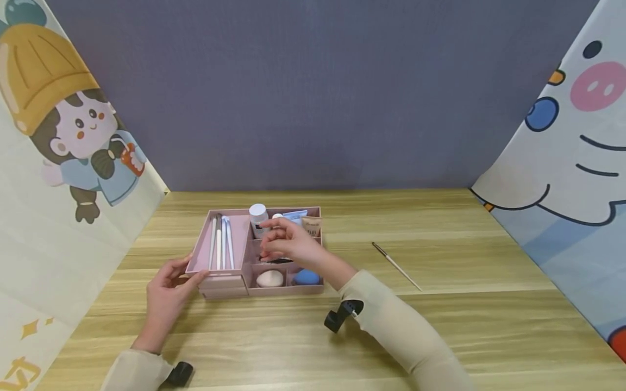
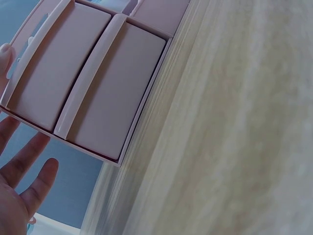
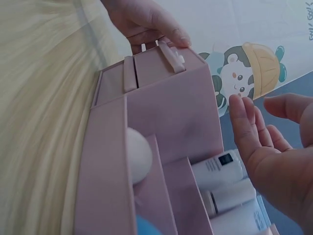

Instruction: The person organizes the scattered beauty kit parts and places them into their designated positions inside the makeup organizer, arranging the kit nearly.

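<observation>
A pink makeup organizer [image 1: 224, 291] sits on the table, its two drawers [image 2: 105, 93] closed at the left front. My left hand [image 1: 168, 290] holds its left front corner, thumb at the front rim and other fingers along the side. Several makeup brushes [image 1: 223, 244] lie in the tray above the drawers. My right hand [image 1: 293, 244] hovers over the middle compartments, fingers loosely bent with nothing between them. Behind it are a white bottle [image 1: 257, 214] and tubes [image 1: 311, 225]. A white makeup sponge [image 1: 270, 278] and a blue one [image 1: 306, 277] fill the front compartments.
To the right of the organizer, a single thin makeup brush [image 1: 397, 266] lies slantwise on the wooden table [image 1: 489, 326]. A grey-blue panel [image 1: 313, 98] rises at the back edge, and printed cartoon sheets [image 1: 582, 179] stand on both sides.
</observation>
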A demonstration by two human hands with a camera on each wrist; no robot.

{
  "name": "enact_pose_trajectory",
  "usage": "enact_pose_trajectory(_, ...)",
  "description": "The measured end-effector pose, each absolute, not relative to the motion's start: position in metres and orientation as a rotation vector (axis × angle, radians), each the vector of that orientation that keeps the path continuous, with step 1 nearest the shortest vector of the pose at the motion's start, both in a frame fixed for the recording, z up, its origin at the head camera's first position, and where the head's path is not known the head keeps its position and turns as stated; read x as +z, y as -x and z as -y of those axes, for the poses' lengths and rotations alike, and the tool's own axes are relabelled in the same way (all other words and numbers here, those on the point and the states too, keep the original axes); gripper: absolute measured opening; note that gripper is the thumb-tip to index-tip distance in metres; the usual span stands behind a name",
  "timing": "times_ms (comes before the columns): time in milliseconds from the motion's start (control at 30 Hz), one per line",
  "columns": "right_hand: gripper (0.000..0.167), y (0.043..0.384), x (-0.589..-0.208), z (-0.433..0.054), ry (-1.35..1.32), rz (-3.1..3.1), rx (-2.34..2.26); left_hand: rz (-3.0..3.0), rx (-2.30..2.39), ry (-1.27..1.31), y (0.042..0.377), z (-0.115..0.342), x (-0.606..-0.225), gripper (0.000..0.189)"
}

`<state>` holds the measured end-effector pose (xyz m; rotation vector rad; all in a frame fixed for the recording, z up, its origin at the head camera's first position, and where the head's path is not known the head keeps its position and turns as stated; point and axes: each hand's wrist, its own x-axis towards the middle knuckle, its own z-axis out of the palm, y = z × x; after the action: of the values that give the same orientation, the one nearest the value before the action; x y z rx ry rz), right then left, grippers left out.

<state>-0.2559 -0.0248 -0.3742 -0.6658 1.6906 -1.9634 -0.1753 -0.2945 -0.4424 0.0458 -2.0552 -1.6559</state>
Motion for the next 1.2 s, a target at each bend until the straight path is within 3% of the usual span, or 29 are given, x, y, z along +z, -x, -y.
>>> enact_pose_trajectory(800, 0.048, 0.244, -0.399, -0.055, 0.679, -1.784, -1.941, 2.075, -1.676, -0.055, 0.174, 0.295, -0.442, 0.036)
enact_pose_trajectory(1200, 0.046, 0.246, -0.413, -0.109, 0.560, -1.900, -1.899, 2.033, -1.701, -0.008, 0.173, 0.294, -0.442, 0.034)
